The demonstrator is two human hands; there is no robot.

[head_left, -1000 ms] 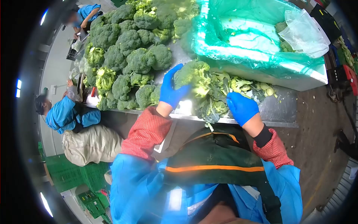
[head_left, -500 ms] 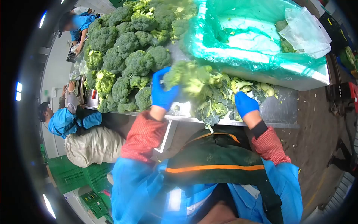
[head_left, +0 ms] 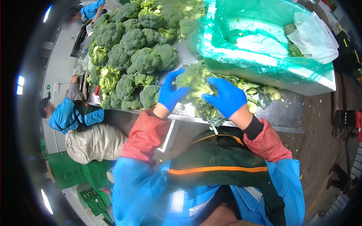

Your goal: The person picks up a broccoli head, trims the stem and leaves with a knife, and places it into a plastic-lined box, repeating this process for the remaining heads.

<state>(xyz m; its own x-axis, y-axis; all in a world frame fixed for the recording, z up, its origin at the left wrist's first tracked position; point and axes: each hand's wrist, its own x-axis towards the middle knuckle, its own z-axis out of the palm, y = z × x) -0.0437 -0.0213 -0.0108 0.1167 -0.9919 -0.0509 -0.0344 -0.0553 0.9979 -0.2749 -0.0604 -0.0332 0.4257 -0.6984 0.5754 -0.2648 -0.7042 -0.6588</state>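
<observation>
A broccoli head (head_left: 192, 81) is between my two blue-gloved hands, partly blurred by a smear on the view. My left hand (head_left: 171, 92) curves round its left side, thumb and fingers bent against it. From the right, my right hand (head_left: 226, 97) reaches its stalk side, with thumb and fingers on either side of the pale stem. Beneath and to the right lie trimmed leaves and stem pieces (head_left: 258, 90). Many whole broccoli heads (head_left: 145, 60) are heaped to the left.
A white box (head_left: 313, 84) lined with green plastic stands at the back right, a clear bag (head_left: 311, 37) over its corner. The metal table (head_left: 288, 118) has its edge before me. Two people (head_left: 62, 120) work at the left beside green crates (head_left: 71, 169).
My right hand has moved left from the leaf trimmings to the broccoli head. My left hand has shifted slightly right. The view has moved a little.
</observation>
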